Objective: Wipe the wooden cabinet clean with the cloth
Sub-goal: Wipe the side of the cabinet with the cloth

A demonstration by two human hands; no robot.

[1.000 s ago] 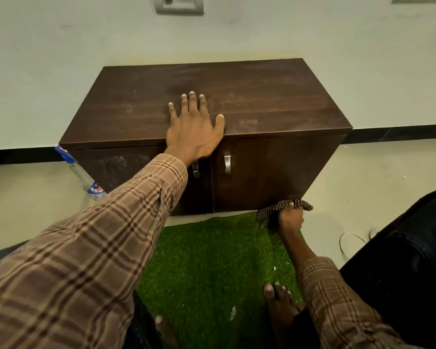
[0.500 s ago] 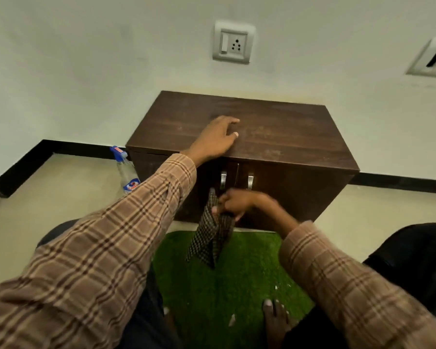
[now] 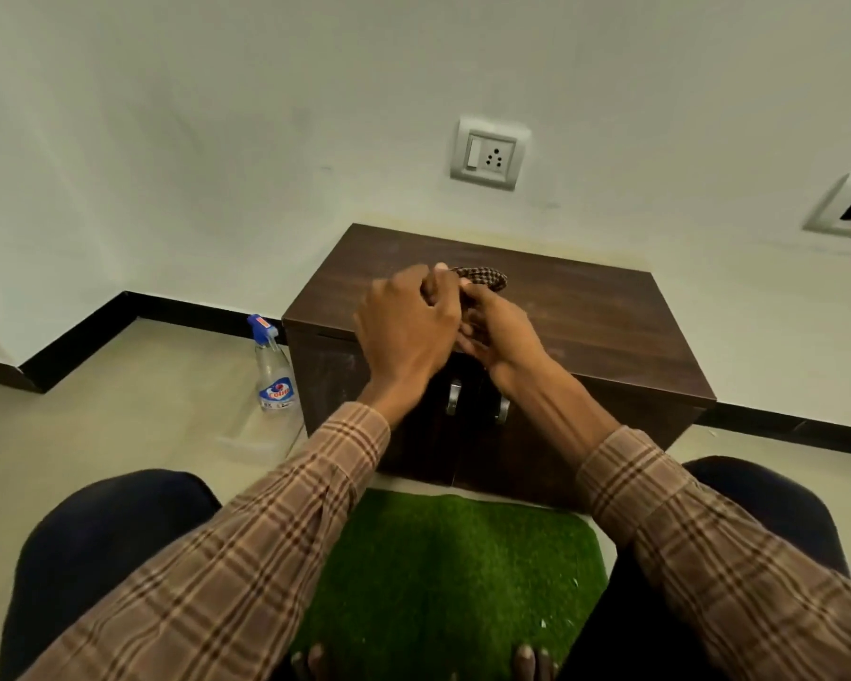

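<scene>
A low dark wooden cabinet (image 3: 605, 317) with two doors and metal handles stands against the white wall. Above its top's front middle, my left hand (image 3: 406, 326) and my right hand (image 3: 499, 329) are pressed together around a checked brown cloth (image 3: 482, 276). Only a bunched end of the cloth shows beyond my fingers; the rest is hidden inside my hands. Both hands have fingers curled on it. Faint dusty smears show on the cabinet top.
A clear spray bottle (image 3: 272, 371) with a blue trigger stands on the floor at the cabinet's left side. A green grass mat (image 3: 448, 572) lies in front of the cabinet, between my knees. A wall socket (image 3: 490, 153) sits above the cabinet.
My right hand lifted the cloth from in front of the doors up over the cabinet top. My left hand left the top and joined it on the cloth. The view tilted up.
</scene>
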